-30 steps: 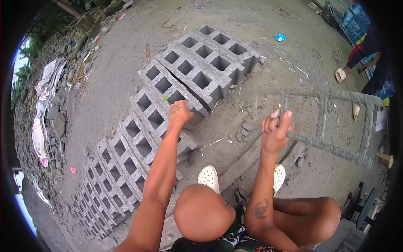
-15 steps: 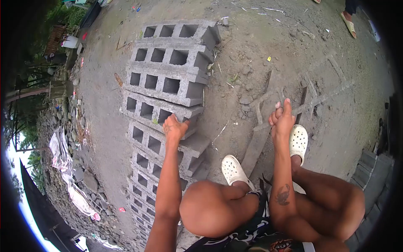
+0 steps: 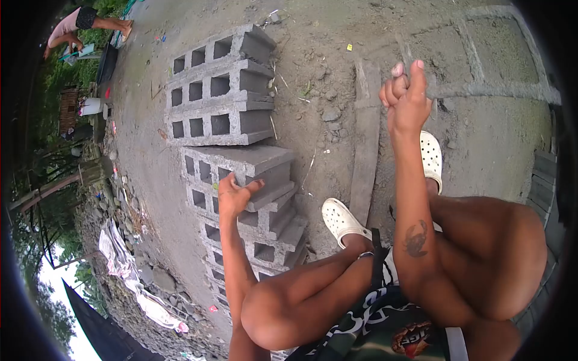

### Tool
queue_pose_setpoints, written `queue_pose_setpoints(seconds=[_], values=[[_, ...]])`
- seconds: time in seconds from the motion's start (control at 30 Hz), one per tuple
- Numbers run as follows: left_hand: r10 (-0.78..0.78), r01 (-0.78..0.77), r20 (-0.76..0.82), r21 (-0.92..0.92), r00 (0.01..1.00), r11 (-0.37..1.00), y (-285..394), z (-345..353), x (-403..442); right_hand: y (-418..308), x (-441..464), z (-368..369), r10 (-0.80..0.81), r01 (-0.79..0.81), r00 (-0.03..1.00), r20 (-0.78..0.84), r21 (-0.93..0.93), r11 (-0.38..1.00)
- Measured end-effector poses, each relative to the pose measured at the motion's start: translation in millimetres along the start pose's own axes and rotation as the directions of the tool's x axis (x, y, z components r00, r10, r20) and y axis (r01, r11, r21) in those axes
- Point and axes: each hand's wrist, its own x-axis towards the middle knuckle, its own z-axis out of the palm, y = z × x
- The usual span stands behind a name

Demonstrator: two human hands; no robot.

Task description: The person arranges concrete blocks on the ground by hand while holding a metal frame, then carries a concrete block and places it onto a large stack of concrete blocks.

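Observation:
My left hand [image 3: 236, 195] has its thumb and fingers over the end of a grey hollow concrete block [image 3: 265, 171] in a long row. Its thumb is at the near end and some fingertips are hidden in a cavity. My right hand [image 3: 407, 96] is raised above the ground at right, fingers curled and thumb up. What it holds, if anything, is hidden. A grey ladder-like outline [image 3: 475, 90] spreads right from beside this hand; I cannot tell whether it is held or lies on the ground. Three blocks [image 3: 232, 84] form a separate group beyond a narrow gap.
A flat board [image 3: 364, 144] lies between the block row and my right foot. My pale clogs [image 3: 343, 219] are on the dirt. Stones and crumpled sacks [image 3: 150, 307] lie at left. A bending person [image 3: 75, 27] is at upper left. More grey blocks [image 3: 542, 180] are at right.
The view has turned left, bringing the bending person into sight. The gap beyond the block under my left hand looks wider. My right hand appears higher in the view.

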Motion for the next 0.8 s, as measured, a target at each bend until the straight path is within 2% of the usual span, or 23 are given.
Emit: queue_pose_setpoints(seconds=[0.07,0.13,0.17,0.2,0.23,0.33,0.4,0.47,0.53,0.63,0.67,0.7,0.77,0.8], values=[[-0.011,0.019,-0.069,0.122,0.998,0.992,-24,5,9,13,5,14,-0.060,0.056,0.998,0.030,0.110,0.992],[0.002,0.004,-0.058,0.106,0.998,0.994,-29,4,14,65,-21,21,0.059,-0.062,0.998,0.036,0.110,0.992],[0.011,-0.011,-0.007,0.029,1.000,1.000,-24,3,12,107,-46,12,0.241,-0.244,0.969,0.060,0.053,0.968],[0.023,-0.021,0.040,-0.052,0.999,0.998,-19,2,10,146,-79,2,0.345,-0.340,0.937,0.052,-0.085,0.936],[0.032,-0.032,0.028,-0.002,0.999,0.999,-14,1,6,179,-101,-11,0.444,-0.427,0.896,0.031,-0.222,0.877],[0.048,-0.046,-0.012,0.130,0.999,0.990,5,-1,-1,165,-92,-22,0.461,-0.468,0.884,-0.079,-0.173,0.867],[0.028,-0.024,-0.013,0.210,1.000,0.977,16,-2,-3,120,-53,-10,0.321,-0.342,0.940,-0.120,-0.276,0.899],[0.063,-0.063,0.005,0.105,0.998,0.993,1,0,6,75,-16,14,0.116,-0.127,0.989,-0.093,-0.126,0.984],[0.065,-0.066,0.019,0.054,0.998,0.996,-7,2,7,55,11,22,-0.028,0.027,1.000,0.002,0.086,0.996],[0.033,-0.036,0.033,0.084,0.999,0.996,-4,-1,8,86,-18,27,0.033,-0.033,0.999,0.002,0.048,0.998],[0.021,-0.024,0.032,0.100,0.999,0.995,-2,-1,9,121,-45,11,0.162,-0.158,0.986,0.040,-0.092,0.983],[0.003,-0.007,0.035,0.119,0.999,0.993,-2,-2,7,168,-80,-18,0.360,-0.332,0.933,0.019,-0.341,0.880],[0.119,-0.118,-0.005,0.062,0.993,0.991,-14,5,9,202,-124,-43,0.384,-0.340,0.921,-0.067,-0.618,0.709],[0.172,-0.172,-0.023,0.036,0.985,0.985,-11,6,11,197,-127,-49,0.462,-0.391,0.886,-0.043,-0.605,0.694]])
